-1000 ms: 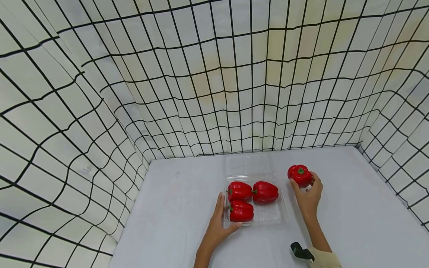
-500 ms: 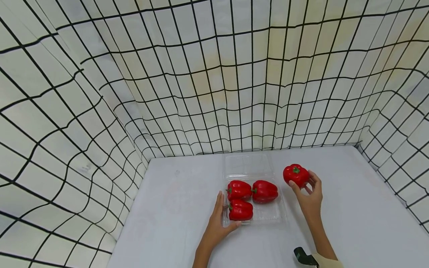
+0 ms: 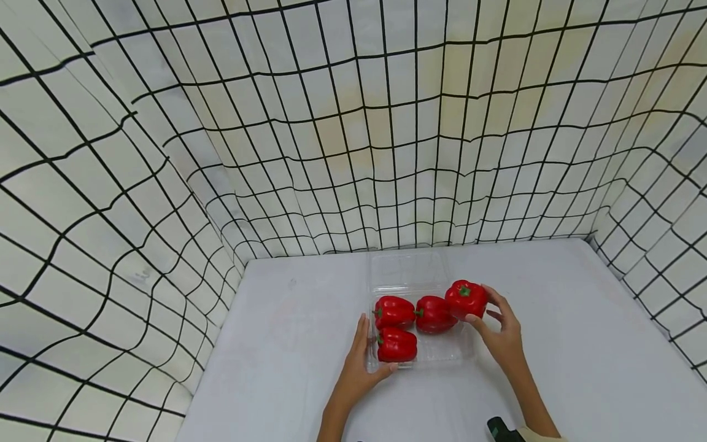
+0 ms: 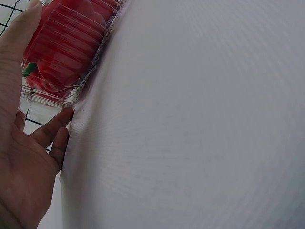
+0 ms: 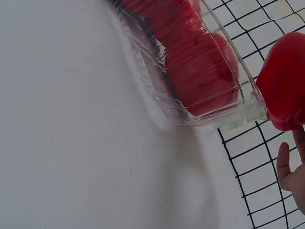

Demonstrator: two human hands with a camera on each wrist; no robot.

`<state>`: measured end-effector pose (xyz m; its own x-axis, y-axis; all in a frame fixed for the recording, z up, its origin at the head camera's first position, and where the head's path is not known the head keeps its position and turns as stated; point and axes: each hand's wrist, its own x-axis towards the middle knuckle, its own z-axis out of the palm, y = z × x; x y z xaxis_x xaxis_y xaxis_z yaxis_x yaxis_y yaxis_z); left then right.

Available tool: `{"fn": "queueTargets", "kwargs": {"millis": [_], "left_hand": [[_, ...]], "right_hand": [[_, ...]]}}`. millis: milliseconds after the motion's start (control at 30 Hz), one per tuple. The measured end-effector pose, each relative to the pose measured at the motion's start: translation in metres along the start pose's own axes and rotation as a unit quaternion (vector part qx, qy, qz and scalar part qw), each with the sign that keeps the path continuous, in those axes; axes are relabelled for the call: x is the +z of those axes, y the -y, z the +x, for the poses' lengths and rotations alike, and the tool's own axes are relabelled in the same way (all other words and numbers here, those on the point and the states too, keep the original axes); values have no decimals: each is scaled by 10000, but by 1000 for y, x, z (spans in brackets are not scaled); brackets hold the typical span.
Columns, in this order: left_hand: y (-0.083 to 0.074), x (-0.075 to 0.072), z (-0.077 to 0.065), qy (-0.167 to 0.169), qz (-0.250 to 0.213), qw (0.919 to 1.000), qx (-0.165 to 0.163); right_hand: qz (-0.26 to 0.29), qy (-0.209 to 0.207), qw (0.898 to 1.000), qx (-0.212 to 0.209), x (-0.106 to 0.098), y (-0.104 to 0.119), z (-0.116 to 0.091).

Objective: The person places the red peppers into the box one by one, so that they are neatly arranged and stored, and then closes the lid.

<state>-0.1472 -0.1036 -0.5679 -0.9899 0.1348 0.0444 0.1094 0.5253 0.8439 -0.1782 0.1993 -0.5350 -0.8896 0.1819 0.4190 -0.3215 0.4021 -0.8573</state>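
Note:
A clear plastic clamshell box (image 3: 442, 353) lies on the table with its lid (image 3: 409, 270) folded back. Inside it are three red bell peppers: one at back left (image 3: 394, 312), one at front left (image 3: 397, 345) and one at back right (image 3: 434, 315). My left hand (image 3: 356, 371) rests along the box's left side and front corner, fingers straight and thumb extended. In my right hand (image 3: 505, 337), a fourth red bell pepper (image 3: 466, 298) is pinched between thumb and fingers, stem facing up. That pepper overlaps the box's right edge in the head view and shows beside the box wall in the right wrist view.
White cloth covers the table (image 3: 287, 344). Black netting (image 3: 397, 153) hangs before pale walls at the back and both sides. A dark device (image 3: 502, 430) is on the right forearm near the sleeve.
My right hand has carried its bell pepper leftward, from beside the box to the box's right edge. The left hand stays at the box, and the other peppers keep their places.

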Motion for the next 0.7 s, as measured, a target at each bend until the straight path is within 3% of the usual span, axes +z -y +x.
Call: {"fn": "queueTargets", "kwargs": {"millis": [200,333,700], "left_hand": [[1,0,0,-26,15,10000,19],[1,0,0,-53,-2,10000,28],[1,1,0,-73,-40,9999,76]], "right_hand": [[-501,621,9944,-691,2,-1,-5],[-743,941,9890,-868,4,1,-7],[-699,1395,9814,-1122,8,9,-13]]}}
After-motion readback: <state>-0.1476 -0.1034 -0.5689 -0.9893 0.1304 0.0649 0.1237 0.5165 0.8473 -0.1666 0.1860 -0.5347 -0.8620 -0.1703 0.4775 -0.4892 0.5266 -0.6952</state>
